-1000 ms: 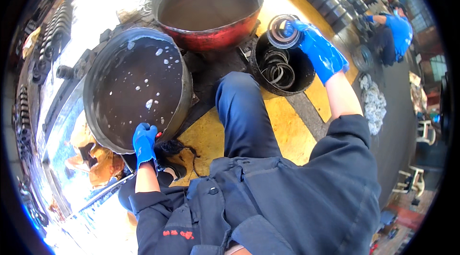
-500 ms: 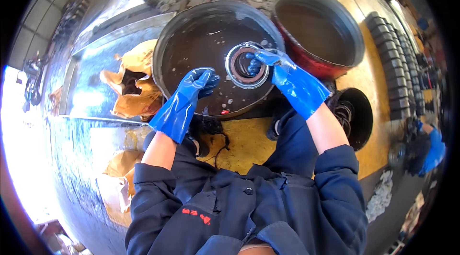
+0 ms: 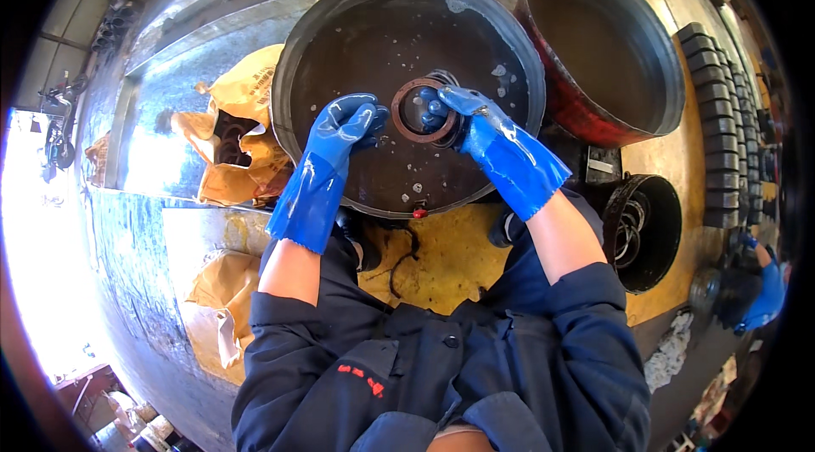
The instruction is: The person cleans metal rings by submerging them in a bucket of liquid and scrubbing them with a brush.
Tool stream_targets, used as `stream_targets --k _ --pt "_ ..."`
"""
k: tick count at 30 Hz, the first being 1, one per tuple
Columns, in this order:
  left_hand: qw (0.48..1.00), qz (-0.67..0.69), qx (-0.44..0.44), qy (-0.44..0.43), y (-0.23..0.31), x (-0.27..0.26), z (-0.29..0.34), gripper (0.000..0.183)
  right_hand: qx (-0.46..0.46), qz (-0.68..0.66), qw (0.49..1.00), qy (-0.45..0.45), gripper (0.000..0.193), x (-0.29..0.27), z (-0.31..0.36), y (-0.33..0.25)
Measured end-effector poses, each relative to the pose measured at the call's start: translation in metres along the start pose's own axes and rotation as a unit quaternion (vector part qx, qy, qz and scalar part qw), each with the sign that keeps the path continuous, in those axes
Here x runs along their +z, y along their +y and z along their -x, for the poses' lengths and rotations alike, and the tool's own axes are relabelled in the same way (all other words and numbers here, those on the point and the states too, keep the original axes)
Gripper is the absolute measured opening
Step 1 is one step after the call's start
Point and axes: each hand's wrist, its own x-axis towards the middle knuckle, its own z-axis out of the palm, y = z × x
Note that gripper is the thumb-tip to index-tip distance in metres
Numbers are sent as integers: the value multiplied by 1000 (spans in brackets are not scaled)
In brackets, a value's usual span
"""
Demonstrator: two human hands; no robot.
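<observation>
Head view: we log a flat, reddish-brown ring (image 3: 397, 115) with a smooth face, fronting a thinner stack of dark, glossy rings, above a wide round metal tub (image 3: 281, 95). Our right hand (image 3: 473, 112), in wet blue rubber, grips the ring, fingertips through its opening. Our left hand (image 3: 346, 123), likewise gloved, is half-curled just beside it; its palm is turned away, so we cannot tell whether it holds anything. Brown liquid (image 3: 356, 53) in the tub carries pale foam flecks; whether the ring touches it, we cannot tell. Right of it: a red-walled drum (image 3: 560, 87) and a black bucket (image 3: 667, 235) of thin rings, partly shadowed.

Obscured: how many rings sit behind the front one. Markings: dark print on a crumpled tan paper sack (image 3: 250, 78); red stitching (image 3: 361, 380) on our dark jacket (image 3: 518, 380), blurred.
</observation>
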Motion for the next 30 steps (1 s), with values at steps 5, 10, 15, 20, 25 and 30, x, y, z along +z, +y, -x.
stream_targets --k 5,10,15,20,25,30 --pt "996 -39 -57 -48 2 23 -1 39 20 5 1000 9 25 9 8 -3" --pt "994 50 -29 -88 -30 19 -11 46 3 150 985 84 29 39 19 1" --pt "998 46 5 -50 -38 4 -20 36 -36 93 995 15 34 37 17 15" --pt "997 58 -21 -36 -27 29 -21 30 -112 126 986 -3 36 -27 -15 17" --pt "986 165 7 8 -44 -5 -24 27 -21 27 999 31 39 2 1 2" --pt "946 289 32 -145 -73 -39 -23 25 -84 60 993 -52 40 -11 42 -7"
